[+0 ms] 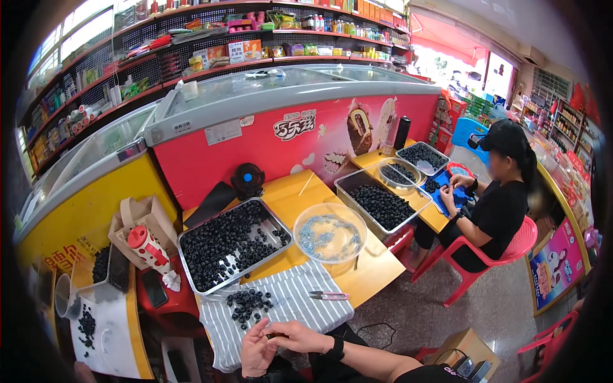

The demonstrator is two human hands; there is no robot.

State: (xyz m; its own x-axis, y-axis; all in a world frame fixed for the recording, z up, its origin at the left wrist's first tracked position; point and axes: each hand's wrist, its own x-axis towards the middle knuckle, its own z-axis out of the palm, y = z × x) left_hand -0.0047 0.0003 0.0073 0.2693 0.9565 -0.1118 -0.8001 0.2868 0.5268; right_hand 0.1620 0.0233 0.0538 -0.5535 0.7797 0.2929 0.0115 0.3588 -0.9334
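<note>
My left hand point(253, 352) and my right hand point(295, 337) meet at the near edge of the table, fingers pinched together. A small black piece shows between the fingertips, mostly hidden by them. Just beyond lies a loose pile of small round black parts point(248, 307) on a grey-and-white striped cloth point(305, 295). A metal tray point(285, 225) behind the pile holds many more of these parts. To its right stands a clear round bowl point(329, 256) with small pale-blue bits. Thread snips point(329, 295) with a pink part rest on the cloth.
A co-worker point(501, 191) in black sits at the right, handling parts over a blue cloth. Another metal tray point(408, 225) of black parts is nearby. At the left are a red stool point(182, 300) with a phone point(154, 288), and a red-and-white cup point(148, 247). A small black fan point(248, 180) stands behind.
</note>
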